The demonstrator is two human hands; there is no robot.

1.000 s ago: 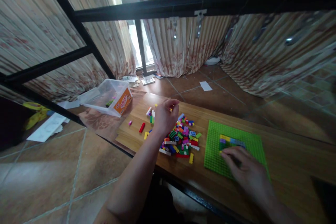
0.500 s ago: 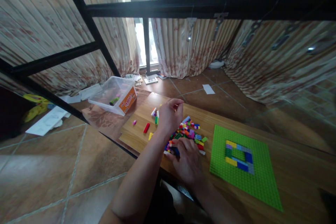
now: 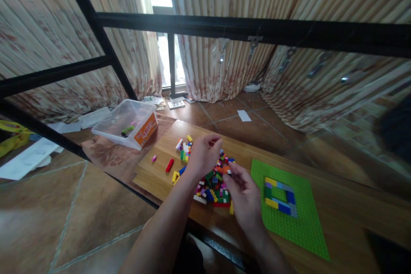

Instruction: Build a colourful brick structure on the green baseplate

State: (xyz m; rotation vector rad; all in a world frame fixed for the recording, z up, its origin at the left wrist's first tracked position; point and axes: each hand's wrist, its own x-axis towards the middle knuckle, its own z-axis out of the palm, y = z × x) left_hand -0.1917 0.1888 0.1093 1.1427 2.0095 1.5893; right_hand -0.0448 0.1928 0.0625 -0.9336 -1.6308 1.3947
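Observation:
My left hand point(image 3: 203, 157) hovers over the pile of mixed toy bricks point(image 3: 212, 188), its fingers curled together. Whatever they may hold is hidden. At the pile's right side, my right hand point(image 3: 246, 192) pinches a small orange brick point(image 3: 226, 169) between thumb and fingers. To the right lies a green baseplate point(image 3: 292, 235), with a square ring of bricks point(image 3: 284, 209) in yellow, blue, grey, green and purple pressed onto it. Left of the pile, a red brick point(image 3: 169, 165) and a small pink brick point(image 3: 154, 158) lie apart on the wooden tabletop point(image 3: 150, 180).
A clear plastic tub point(image 3: 105, 128) with an orange label and a few pieces inside stands beyond the table's left end. Black metal bars point(image 3: 192, 23) cross in front of striped curtains. Papers point(image 3: 32, 158) lie on the tiled floor.
My right hand has lifted off the pile and shifted right with the orange brick, uncovering bricks below. My left hand stays over the pile, fingers still curled. The view has shifted slightly.

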